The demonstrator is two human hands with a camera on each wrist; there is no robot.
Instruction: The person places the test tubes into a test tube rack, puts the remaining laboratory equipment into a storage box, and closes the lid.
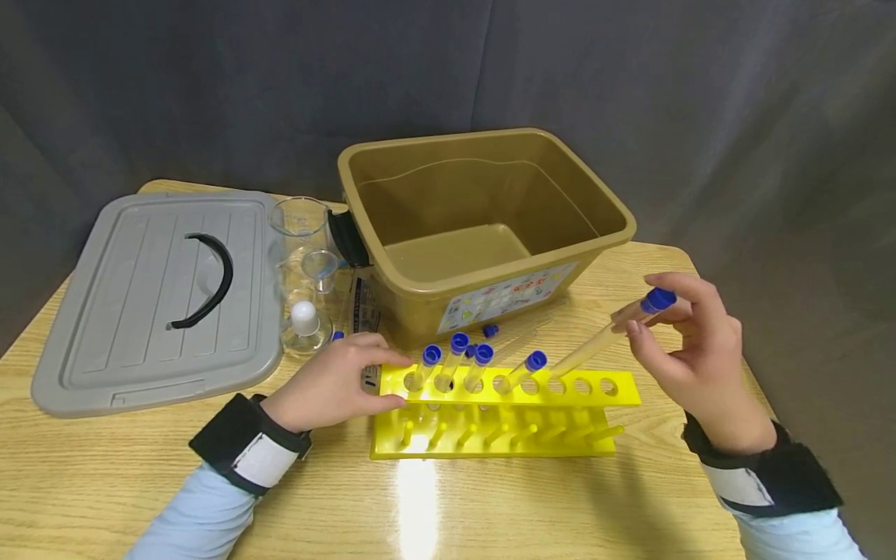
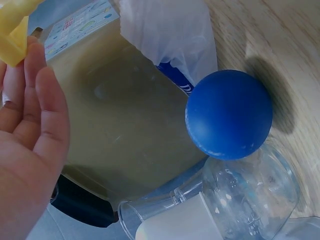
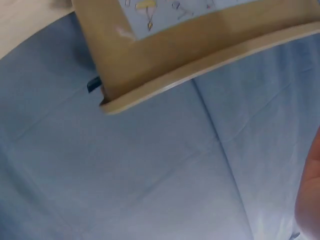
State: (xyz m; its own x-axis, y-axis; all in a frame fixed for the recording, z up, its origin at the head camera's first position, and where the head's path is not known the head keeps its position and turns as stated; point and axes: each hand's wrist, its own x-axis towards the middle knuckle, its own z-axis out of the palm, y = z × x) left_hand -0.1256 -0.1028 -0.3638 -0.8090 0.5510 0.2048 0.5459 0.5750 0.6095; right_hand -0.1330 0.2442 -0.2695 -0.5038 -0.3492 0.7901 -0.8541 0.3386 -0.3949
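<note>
A yellow test tube rack (image 1: 625, 389) stands on the table. Four blue-capped test tubes lean in its holes, among them one test tube (image 1: 518, 377) near the middle. At the rack's left end my left hand (image 1: 336, 381) grips the upper shelf between thumb and fingers; the left wrist view shows these fingers (image 2: 50, 105) against yellow plastic. My right hand (image 1: 700, 362) pinches another test tube (image 1: 588, 346) just below its blue cap. That tube slants down to the left, its lower end close to the rack's right-hand holes. Only an edge of the hand (image 3: 308, 200) enters the right wrist view.
Behind the rack stands a brown bin (image 1: 413, 299), with loose blue caps (image 1: 491, 330) before it. To its left are a glass beaker (image 1: 299, 218), a white-capped glass alcohol lamp (image 1: 304, 320) and a grey lid (image 1: 154, 303). A blue round thing (image 2: 229, 115) shows in the left wrist view.
</note>
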